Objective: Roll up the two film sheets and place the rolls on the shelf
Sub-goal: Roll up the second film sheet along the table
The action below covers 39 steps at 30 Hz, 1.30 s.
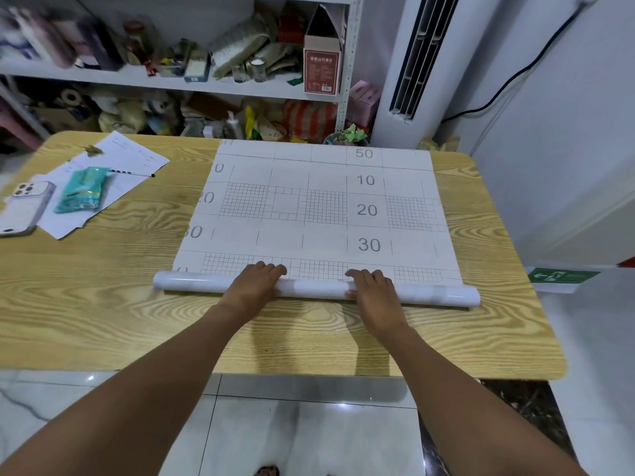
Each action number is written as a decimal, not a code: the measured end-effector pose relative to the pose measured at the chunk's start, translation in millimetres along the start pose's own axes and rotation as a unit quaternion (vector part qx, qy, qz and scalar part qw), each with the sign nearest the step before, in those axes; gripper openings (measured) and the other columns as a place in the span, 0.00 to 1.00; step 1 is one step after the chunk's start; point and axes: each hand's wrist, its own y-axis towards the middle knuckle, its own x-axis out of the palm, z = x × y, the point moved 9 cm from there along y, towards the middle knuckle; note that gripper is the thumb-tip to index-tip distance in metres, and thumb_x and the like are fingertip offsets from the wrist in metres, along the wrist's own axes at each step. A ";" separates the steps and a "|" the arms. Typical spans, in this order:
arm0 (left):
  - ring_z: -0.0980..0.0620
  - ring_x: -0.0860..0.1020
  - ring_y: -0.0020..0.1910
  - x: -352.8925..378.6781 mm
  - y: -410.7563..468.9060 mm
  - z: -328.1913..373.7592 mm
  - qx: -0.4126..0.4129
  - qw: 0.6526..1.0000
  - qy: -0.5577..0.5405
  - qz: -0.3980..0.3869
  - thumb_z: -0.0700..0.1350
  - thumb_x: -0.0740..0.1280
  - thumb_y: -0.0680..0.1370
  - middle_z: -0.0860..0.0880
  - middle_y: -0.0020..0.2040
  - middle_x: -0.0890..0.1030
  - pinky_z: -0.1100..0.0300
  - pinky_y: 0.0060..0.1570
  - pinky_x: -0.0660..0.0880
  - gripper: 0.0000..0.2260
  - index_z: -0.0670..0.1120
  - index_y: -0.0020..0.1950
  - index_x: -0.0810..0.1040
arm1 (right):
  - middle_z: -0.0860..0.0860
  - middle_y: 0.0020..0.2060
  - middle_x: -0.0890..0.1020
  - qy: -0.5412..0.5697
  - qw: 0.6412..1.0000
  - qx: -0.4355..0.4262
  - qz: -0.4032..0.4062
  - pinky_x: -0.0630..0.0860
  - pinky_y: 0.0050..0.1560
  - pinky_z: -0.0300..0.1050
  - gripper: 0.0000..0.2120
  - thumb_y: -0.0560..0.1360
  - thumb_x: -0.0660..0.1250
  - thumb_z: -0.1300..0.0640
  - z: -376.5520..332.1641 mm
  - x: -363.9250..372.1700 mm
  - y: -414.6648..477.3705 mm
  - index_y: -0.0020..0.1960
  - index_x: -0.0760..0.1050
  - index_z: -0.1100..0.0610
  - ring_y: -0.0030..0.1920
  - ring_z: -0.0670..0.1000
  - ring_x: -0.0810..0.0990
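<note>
A film sheet with a printed grid and numbers lies flat on the wooden table, reaching to the far edge. Its near end is wound into a white roll lying across the table. My left hand rests on top of the roll left of centre, fingers curled over its far side. My right hand lies on the roll right of centre, fingers likewise over it and the thumb on the near side. Only one sheet is visible. The shelf stands behind the table, crowded with items.
At the table's left lie papers, a pen, a teal packet and a phone. A red-brown box stands on the shelf's right end. A tall white air conditioner stands at the back right.
</note>
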 end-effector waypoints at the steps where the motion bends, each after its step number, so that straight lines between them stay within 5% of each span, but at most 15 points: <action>1: 0.44 0.72 0.49 0.6 -0.3 -0.7 0.001 1.000 0.008 -0.003 0.39 0.63 0.76 0.44 0.51 0.78 0.57 0.45 0.62 0.12 0.43 0.59 0.72 | 0.53 0.58 0.75 0.002 1.000 -0.002 0.001 0.66 0.56 0.49 0.17 0.77 0.62 0.61 -0.9 -1.0 0.0 0.65 0.68 0.57 0.56 0.57 0.71; 4: 0.45 0.72 0.48 1.4 -0.2 -1.2 0.002 1.000 0.022 -0.008 0.38 0.61 0.76 0.45 0.48 0.78 0.59 0.43 0.58 0.09 0.44 0.56 0.72 | 0.54 0.49 0.78 0.005 1.000 -0.008 0.002 0.72 0.48 0.52 0.17 0.72 0.69 0.49 -2.9 0.0 -1.2 0.55 0.74 0.59 0.48 0.58 0.74; 8: 0.46 0.71 0.50 2.1 0.6 -2.4 -0.001 1.000 0.018 0.007 0.38 0.59 0.78 0.46 0.50 0.77 0.59 0.46 0.58 0.10 0.45 0.57 0.72 | 0.55 0.45 0.78 0.007 1.000 0.011 0.015 0.73 0.44 0.52 0.18 0.65 0.76 0.52 -3.3 -3.0 0.3 0.49 0.77 0.59 0.45 0.58 0.75; 14: 0.43 0.74 0.49 3.5 -4.3 -3.3 0.011 1.000 0.011 0.019 0.38 0.70 0.71 0.44 0.52 0.77 0.55 0.48 0.68 0.16 0.43 0.58 0.76 | 0.55 0.50 0.78 -0.011 1.000 0.003 0.010 0.68 0.52 0.53 0.13 0.73 0.68 0.55 -3.4 -5.0 5.1 0.55 0.77 0.59 0.51 0.59 0.75; 20: 0.44 0.75 0.35 1.6 -0.7 3.4 0.043 0.997 0.056 0.012 0.45 0.81 0.55 0.44 0.38 0.76 0.56 0.29 0.71 0.21 0.41 0.43 0.80 | 0.53 0.54 0.77 -0.011 1.000 0.000 -0.003 0.66 0.53 0.49 0.10 0.78 0.61 0.56 -1.3 0.8 6.9 0.57 0.75 0.57 0.55 0.57 0.73; 24: 0.40 0.74 0.48 3.6 3.8 1.0 0.027 0.999 0.043 -0.002 0.45 0.74 0.68 0.41 0.49 0.77 0.52 0.44 0.70 0.22 0.40 0.59 0.76 | 0.54 0.55 0.77 -0.022 1.000 -0.001 -0.011 0.65 0.55 0.51 0.13 0.80 0.57 0.53 -1.3 0.5 6.1 0.60 0.73 0.58 0.56 0.57 0.72; 27: 0.45 0.70 0.57 3.8 5.6 -0.5 0.009 0.999 0.030 -0.007 0.46 0.67 0.75 0.45 0.57 0.74 0.56 0.53 0.65 0.22 0.43 0.68 0.67 | 0.55 0.52 0.79 -0.032 0.999 -0.013 0.002 0.72 0.50 0.53 0.19 0.76 0.65 0.51 -4.6 -2.4 2.5 0.63 0.72 0.58 0.51 0.58 0.76; 32: 0.47 0.70 0.51 0.3 6.7 0.6 0.012 0.999 0.038 -0.014 0.44 0.64 0.77 0.47 0.52 0.75 0.59 0.46 0.60 0.12 0.44 0.60 0.70 | 0.55 0.47 0.78 0.006 1.000 -0.005 0.015 0.77 0.43 0.52 0.24 0.63 0.78 0.49 -2.2 -5.3 1.3 0.53 0.75 0.58 0.45 0.57 0.77; 39: 0.46 0.71 0.47 6.7 1.3 -3.2 0.019 0.999 0.027 0.014 0.36 0.62 0.76 0.47 0.47 0.76 0.59 0.43 0.59 0.08 0.44 0.54 0.72 | 0.55 0.56 0.75 0.021 1.000 -0.007 -0.010 0.70 0.53 0.50 0.17 0.75 0.66 0.53 0.0 -1.2 2.2 0.62 0.73 0.59 0.55 0.58 0.71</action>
